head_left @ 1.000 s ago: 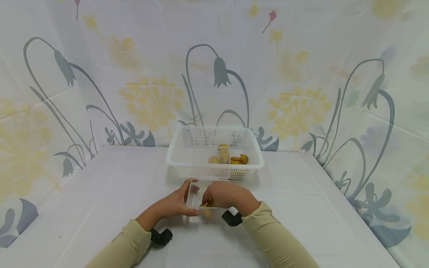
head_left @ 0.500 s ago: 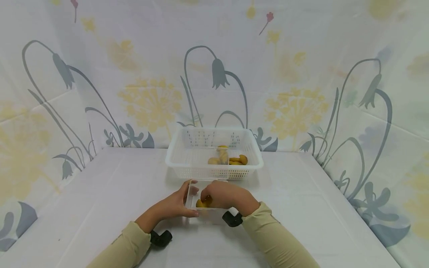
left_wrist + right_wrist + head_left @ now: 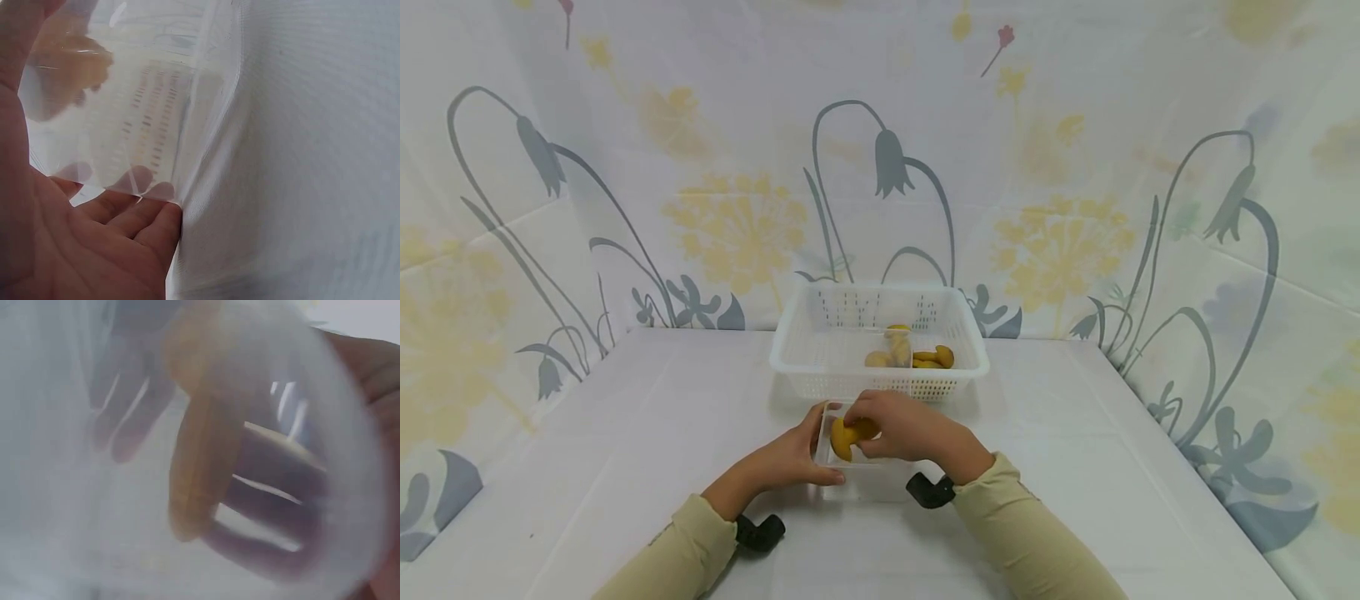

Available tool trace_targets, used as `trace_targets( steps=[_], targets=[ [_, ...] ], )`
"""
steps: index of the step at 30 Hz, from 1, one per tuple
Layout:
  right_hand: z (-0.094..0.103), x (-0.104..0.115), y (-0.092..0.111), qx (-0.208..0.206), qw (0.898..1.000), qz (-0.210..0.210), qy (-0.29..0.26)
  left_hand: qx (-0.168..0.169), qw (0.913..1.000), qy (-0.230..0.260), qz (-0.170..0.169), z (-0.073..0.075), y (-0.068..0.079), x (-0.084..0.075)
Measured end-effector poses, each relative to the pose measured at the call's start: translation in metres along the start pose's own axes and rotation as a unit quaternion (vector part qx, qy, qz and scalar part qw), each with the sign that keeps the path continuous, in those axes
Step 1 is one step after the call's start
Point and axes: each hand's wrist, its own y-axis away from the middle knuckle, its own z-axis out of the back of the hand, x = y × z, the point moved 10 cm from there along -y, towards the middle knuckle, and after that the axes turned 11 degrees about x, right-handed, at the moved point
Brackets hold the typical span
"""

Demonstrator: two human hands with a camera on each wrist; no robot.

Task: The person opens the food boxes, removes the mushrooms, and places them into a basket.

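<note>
My left hand (image 3: 784,458) holds a clear plastic box (image 3: 868,485) by its left side. In the left wrist view, fingers (image 3: 147,222) lie along the box's clear wall. My right hand (image 3: 917,429) pinches a yellow-brown mushroom (image 3: 841,440) by its stem, at the mouth of the box, with the cap pointing left. Through the clear wall the right wrist view shows this mushroom (image 3: 203,469) blurred, with fingers (image 3: 269,481) beside it. A clear lid seems to stand raised at the back of the box.
Behind the box stands a white perforated basket (image 3: 784,354), holding several similar mushrooms (image 3: 942,357) at its right. A white cloth (image 3: 647,417) covers the table, and a flower-printed curtain hangs at the back and sides.
My right hand has risen a little out of the box, lifting the mushroom, which now shows more fully and turned cap to the left. The left hand keeps its place.
</note>
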Motion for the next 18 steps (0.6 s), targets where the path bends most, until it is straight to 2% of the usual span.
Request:
trace_targets(
  steps=[3, 9, 14, 18],
  targets=[
    [0.007, 0.006, 0.005, -0.015, 1.000, 0.017, 0.003, -0.001, 1.0000, -0.003, 0.000, 0.000, 0.000, 0.000],
    [0.019, 0.013, 0.015, -0.026, 0.999, 0.026, 0.000, -0.003, 0.9999, -0.008, 0.008, 0.001, 0.000, 0.000],
    [0.026, 0.016, 0.021, -0.025, 0.999, 0.041, -0.014, -0.006, 0.9998, -0.008, 0.016, 0.000, 0.001, 0.001],
    [0.036, 0.015, 0.029, -0.044, 0.998, 0.048, -0.014, -0.011, 0.9997, -0.011, 0.016, 0.001, 0.001, 0.001]
  ],
)
